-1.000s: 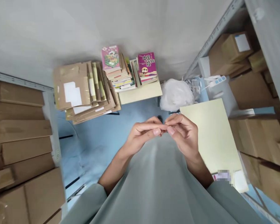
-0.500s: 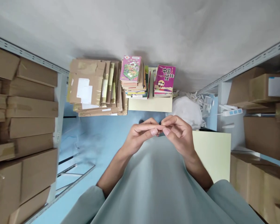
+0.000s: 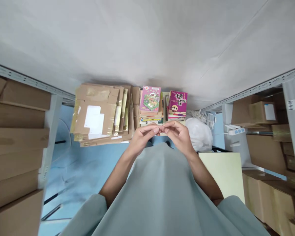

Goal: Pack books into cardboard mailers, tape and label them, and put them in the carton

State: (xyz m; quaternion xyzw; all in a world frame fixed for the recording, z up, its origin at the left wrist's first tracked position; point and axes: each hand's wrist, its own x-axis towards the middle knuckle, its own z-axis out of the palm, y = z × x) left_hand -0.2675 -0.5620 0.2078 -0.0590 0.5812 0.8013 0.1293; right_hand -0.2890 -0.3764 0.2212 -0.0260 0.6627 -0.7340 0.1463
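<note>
In front of my body, my left hand [image 3: 143, 138] and my right hand [image 3: 179, 135] meet at the fingertips. Both are closed in a pinch, thumbs against fingers. Whatever lies between the fingertips, if anything, is too small to make out. Just beyond the hands stands a stack of books with a pink picture book [image 3: 150, 98] on top. Right of it is another stack, topped by a purple book [image 3: 178, 103] with Chinese characters. The hands are apart from both stacks.
Flattened cardboard boxes [image 3: 95, 98] with labels and tape are piled at the left. A white plastic bag [image 3: 199, 133] sits right of the books, near a pale yellow board [image 3: 222, 173]. Shelves of cardboard boxes [image 3: 17, 144] flank both sides; a power strip [image 3: 236, 131] hangs at the right.
The view has tilted up, so books and boxes sit lower in the picture. My hands stay pinched together, now drawn slightly closer and appearing nearer to the book stacks.
</note>
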